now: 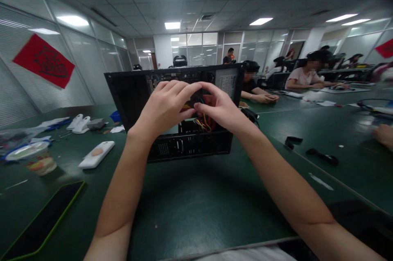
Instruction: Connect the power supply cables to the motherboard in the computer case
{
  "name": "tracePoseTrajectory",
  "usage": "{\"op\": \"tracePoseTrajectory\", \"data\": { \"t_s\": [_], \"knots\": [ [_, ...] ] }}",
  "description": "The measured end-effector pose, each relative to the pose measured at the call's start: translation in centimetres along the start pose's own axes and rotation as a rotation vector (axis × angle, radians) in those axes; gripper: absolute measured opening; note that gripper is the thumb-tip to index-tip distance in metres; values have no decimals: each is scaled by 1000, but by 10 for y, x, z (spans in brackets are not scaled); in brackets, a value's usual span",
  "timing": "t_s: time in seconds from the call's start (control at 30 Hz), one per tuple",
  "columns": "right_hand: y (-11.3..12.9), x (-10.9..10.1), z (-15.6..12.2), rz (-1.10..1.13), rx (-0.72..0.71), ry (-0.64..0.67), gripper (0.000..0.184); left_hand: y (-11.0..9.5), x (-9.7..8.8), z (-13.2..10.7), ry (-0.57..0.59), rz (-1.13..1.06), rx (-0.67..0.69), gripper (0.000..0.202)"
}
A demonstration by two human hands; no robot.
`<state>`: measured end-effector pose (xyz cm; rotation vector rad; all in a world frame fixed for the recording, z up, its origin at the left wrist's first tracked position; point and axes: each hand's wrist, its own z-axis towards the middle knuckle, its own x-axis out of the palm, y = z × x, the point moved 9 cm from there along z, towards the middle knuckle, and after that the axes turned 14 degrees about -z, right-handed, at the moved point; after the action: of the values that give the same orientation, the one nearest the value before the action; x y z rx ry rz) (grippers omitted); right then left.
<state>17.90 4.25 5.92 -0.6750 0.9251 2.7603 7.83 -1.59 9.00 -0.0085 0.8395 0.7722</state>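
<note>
An open black computer case (196,146) stands on the green table in front of me, its inside towards me. My left hand (167,103) reaches in front of the opening, fingers bent and held together. Beside it my right hand (221,109) curves inward, thumb and fingers closing towards the left fingertips. Between them is something dark, mostly hidden behind the fingers. Red, yellow and black cables (208,123) hang just below the right hand. Part of a circuit board (179,76) shows above the left hand. A labelled power supply (226,82) sits at the case's upper right.
To the left lie a green-edged phone (46,220), a white box-shaped device (97,155) and a plastic food cup (38,162). Black pieces (322,157) lie on the table (196,207) at right. Several people sit along the table further back.
</note>
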Motion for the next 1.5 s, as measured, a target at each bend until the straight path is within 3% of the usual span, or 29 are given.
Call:
{"op": "tracePoseTrajectory", "data": {
  "t_s": [0.1,0.3,0.43,0.57,0.67,0.8,0.9,1.0,1.13,1.27,1.5],
  "knots": [
    [-7,-5,3,6,30,-106,56,-3,5,3,-53,31,46,26],
    [-12,-11,6,-49,-10,-202,42,15,15,-1,-151,25,51,24],
    [-21,-8,11,-143,-84,-197,48,38,20,-6,-232,23,-13,26],
    [-33,14,17,-442,-160,-110,63,59,34,-10,-257,24,-84,25],
    [-54,37,18,-750,-75,16,63,76,58,-13,-159,-1,-172,24],
    [-90,57,13,-1046,130,186,43,96,108,-21,98,-66,-325,23],
    [-118,65,11,-1104,207,276,33,104,143,-30,265,-123,-377,25],
    [-142,72,12,-1027,211,351,34,109,164,-39,351,-152,-384,29],
    [-161,71,11,-1003,234,390,34,119,173,-49,391,-153,-460,33],
    [-161,71,6,-1015,230,402,31,124,178,-56,451,-105,-516,32],
    [-159,75,3,-1025,200,433,27,124,181,-56,511,1,-503,33]
  ]
}}
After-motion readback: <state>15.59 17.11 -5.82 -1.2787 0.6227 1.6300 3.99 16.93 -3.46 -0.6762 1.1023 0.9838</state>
